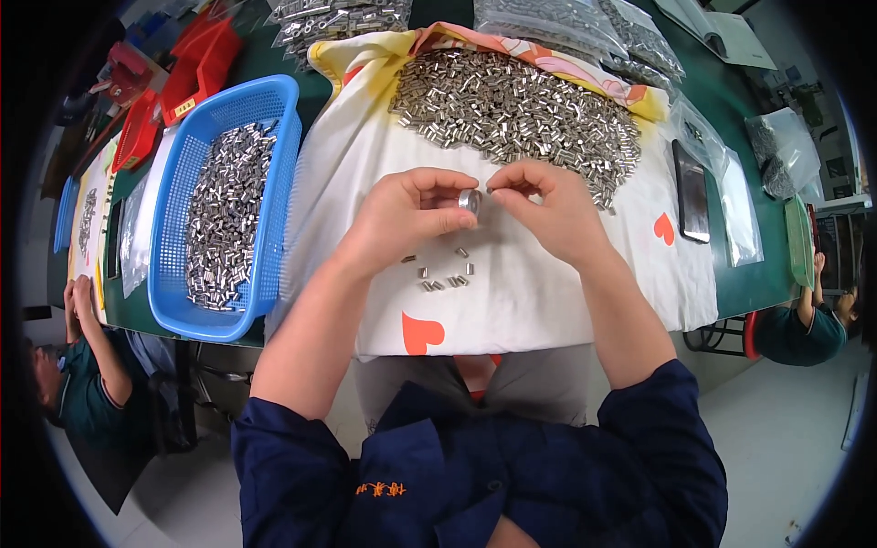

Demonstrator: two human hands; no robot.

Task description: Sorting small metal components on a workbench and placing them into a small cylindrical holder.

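Pinching a small shiny metal piece [470,200] at frame centre, the left hand [408,222] is gripping it between thumb & fingertips, curled tight. Right hand [551,212] is meeting it from the right, thumb & forefinger pressed together on something tiny right beside that piece; can't tell exactly what. Both hands are hovering over a white cloth [530,292] w/ orange hearts.

Just below the hands, a few loose metal sleeves [445,274] are lying scattered on the cloth. Above the hands, toward top centre, a big heap of the same sleeves [516,105] is spreading across the cloth. Left of the cloth, a blue plastic basket [274,196] is holding more of them. Red bins [196,64] are sitting upper left. Clear bags of parts [566,23] are lying along the top edge, a dark phone [691,192] to the right. Other people are sitting at the lower left & right edges.
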